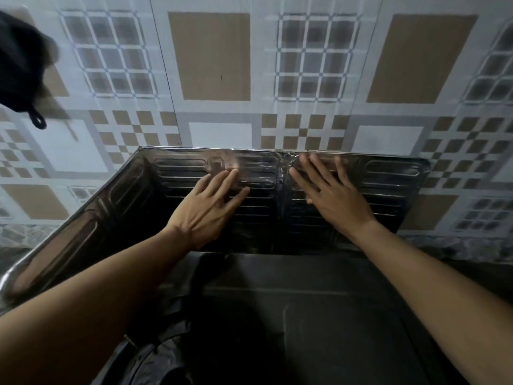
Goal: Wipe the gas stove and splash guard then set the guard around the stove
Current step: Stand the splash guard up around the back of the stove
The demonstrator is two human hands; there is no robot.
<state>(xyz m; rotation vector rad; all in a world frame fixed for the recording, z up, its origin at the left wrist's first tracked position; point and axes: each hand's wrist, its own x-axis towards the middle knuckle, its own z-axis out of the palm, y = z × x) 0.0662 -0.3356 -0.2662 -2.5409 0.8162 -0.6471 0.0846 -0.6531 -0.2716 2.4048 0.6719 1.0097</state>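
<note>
The ribbed, shiny metal splash guard [388, 176] stands upright behind the dark gas stove [319, 315], against the patterned tiled wall [208, 56]. Left hand [206, 209] and right hand [336, 198] press flat on its back panel, fingers spread, grasping nothing.

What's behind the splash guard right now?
Patterned wall tiles rise behind the splash guard. Both open hands, left and right, lie flat against its front. The wall directly behind it is hidden.
</note>
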